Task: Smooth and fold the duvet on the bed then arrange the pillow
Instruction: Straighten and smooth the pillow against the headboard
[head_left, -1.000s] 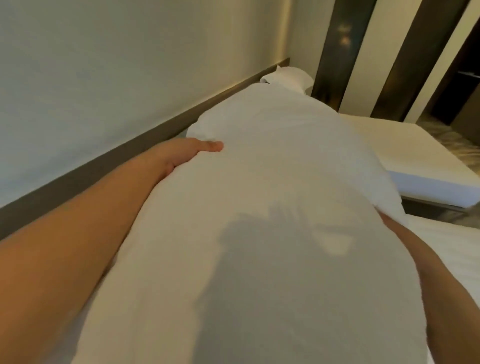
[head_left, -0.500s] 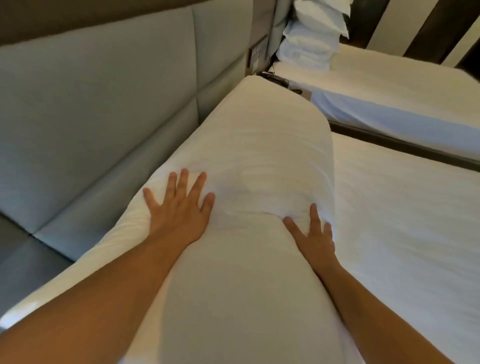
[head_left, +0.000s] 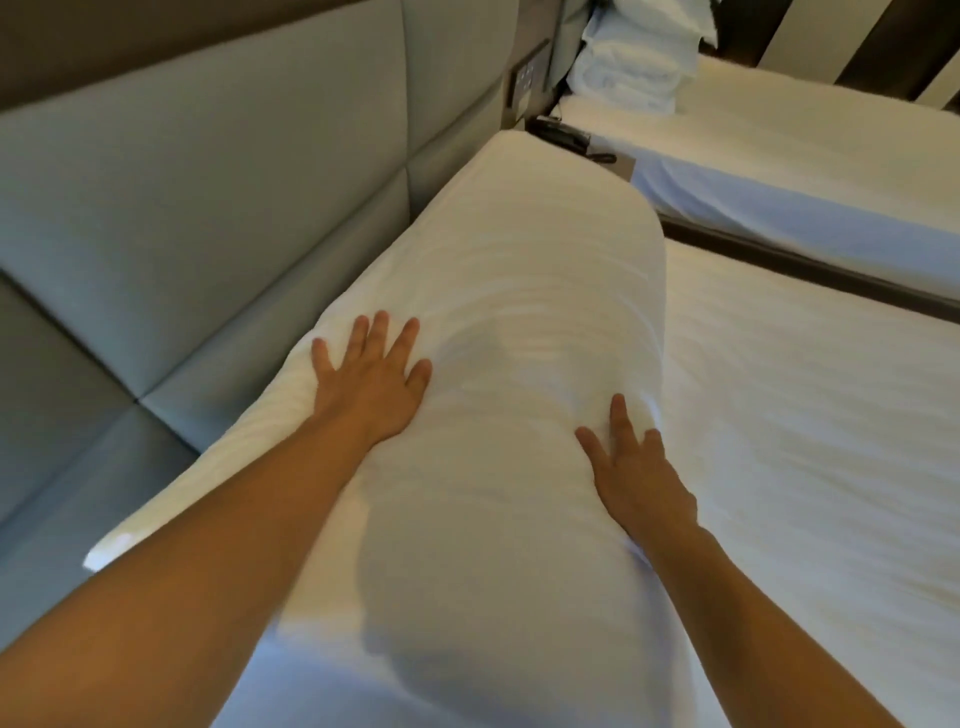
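Note:
A long white pillow (head_left: 519, 291) lies along the head of the bed, against the grey padded headboard (head_left: 218, 197). My left hand (head_left: 371, 382) rests flat on its upper left side, fingers spread. On the pillow's right edge my right hand (head_left: 631, 470) presses down, fingers apart, where the pillow meets the white bed cover (head_left: 810, 441). Neither hand holds anything. I cannot tell the duvet from the sheet in this white surface.
A second bed (head_left: 810, 171) with a stack of white pillows (head_left: 634, 62) stands beyond a dark gap on the right. A wall switch panel (head_left: 527, 78) and a dark object, perhaps a phone (head_left: 563, 137), sit between the beds.
One second ago both hands held the pillow up in front of the wall. It now lies against the headboard, with both hands flat on top. The last half second shows little movement.

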